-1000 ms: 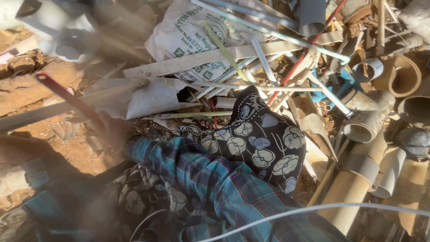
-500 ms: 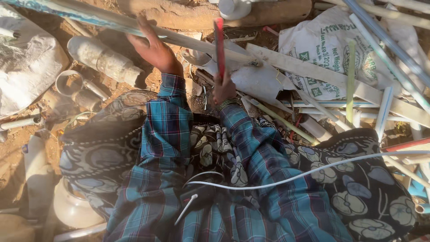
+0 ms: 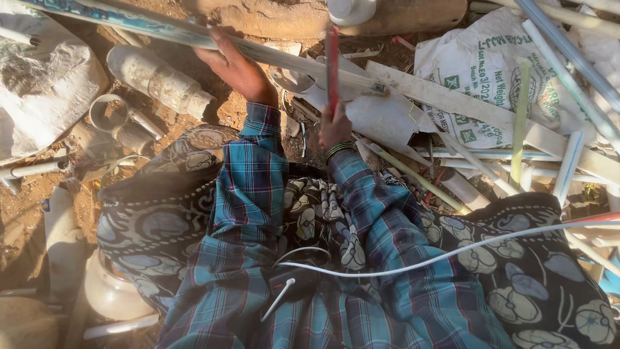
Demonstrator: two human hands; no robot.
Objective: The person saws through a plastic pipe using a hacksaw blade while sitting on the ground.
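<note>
Both hands are out in front of the person, in the upper middle of the frame. Going from the left: a dirty white pipe stub [image 3: 158,79] lies on the ground at the upper left, apart from the hands. Just right of it the left hand [image 3: 234,64] is laid over a long pale strip [image 3: 284,59] that runs across the top of the frame, fingers curled over its far edge, gripping it. Right of that, the right hand [image 3: 334,126] is closed round the lower end of a thin red rod [image 3: 332,68], which stands nearly upright and crosses the strip.

To my eye the strip is pinned under other scrap at its right end, so a pull along its length looks safer than a lift. The rod seems slender; a grip higher up would likely steady it. Further right sit a printed white sack [image 3: 497,71] and loose pale tubes [image 3: 568,165].
</note>
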